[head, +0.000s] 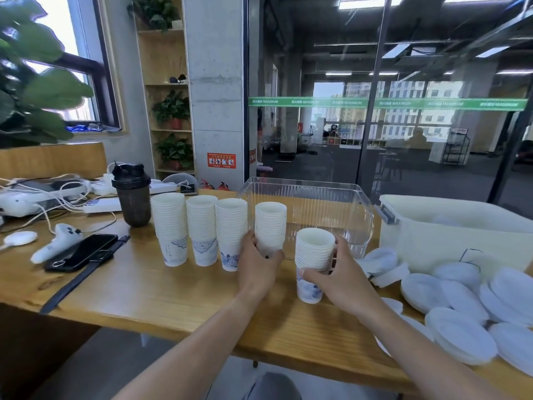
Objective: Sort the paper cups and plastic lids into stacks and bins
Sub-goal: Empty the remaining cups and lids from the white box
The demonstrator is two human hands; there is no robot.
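Head view is showing a person working at a wooden tabletop [150,295], with both hands busy on stacks of paper cups. The left hand [258,262] is curling round the base of the fourth cup stack [270,226], which is standing at the right end of a row just beside three other cup stacks [200,226]; the grip low on the stack is probably keeping the tall column from tipping while it is being lined up. The right hand [337,277] is wrapping thumb and fingers round a shorter fifth cup stack [313,261], nearer the person and slightly right of the row, seemingly about to be joined to it or dropped onto a neighbour.

Behind the cups a clear plastic bin [308,189] is sitting open. Right of it a white bin [450,226] is standing, and plastic lids [455,319] are lying in loose, overlapping piles on the tabletop in front of it, not yet sorted. Keeping cups left and lids right is likely meant to leave each kind close to its own bin.

Far left, a dark shaker bottle [133,194], a phone [83,251] and a white controller [57,241] are lying apart from the work.
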